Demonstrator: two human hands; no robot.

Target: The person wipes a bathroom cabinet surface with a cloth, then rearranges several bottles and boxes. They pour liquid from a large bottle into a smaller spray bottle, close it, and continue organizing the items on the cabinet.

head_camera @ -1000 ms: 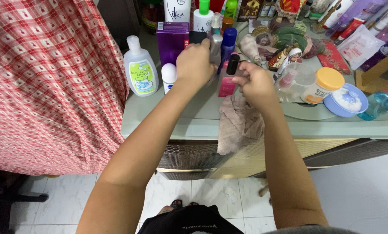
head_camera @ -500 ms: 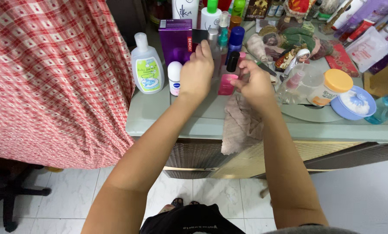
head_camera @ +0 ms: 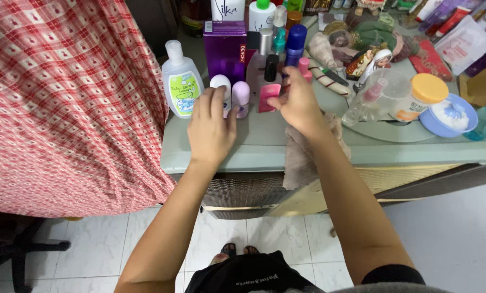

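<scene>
Worktop: pale green, smooth, crowded with toiletries; a person is standing at its front edge, sorting small bottles near the left end.

Left hand: lying flat, palm down, fingers spread and reaching up to a white roll-on deodorant. They are touching or nearly touching it; nothing is being gripped.

Right hand: fingers are curling loosely beside a pink rectangular bottle with a black cap; whether they are pinching it cannot be told.

Progress, as judged: a short row is forming, made up of the white roll-on, a lilac roll-on just beside it and the pink bottle. The many items further back and to the right are looking unsorted.

Materials and shapes:
- white plastic bottle with a green label, rounded shoulders, standing upright at the left;
- purple carton, glossy card, boxy;
- blue-capped spray can, cylindrical;
- beige cloth, soft and crumpled, hanging over the front edge;
- orange-lidded jar, squat;
- blue powder dish with puff, round.

Red checked fabric is draping at the left.
</scene>
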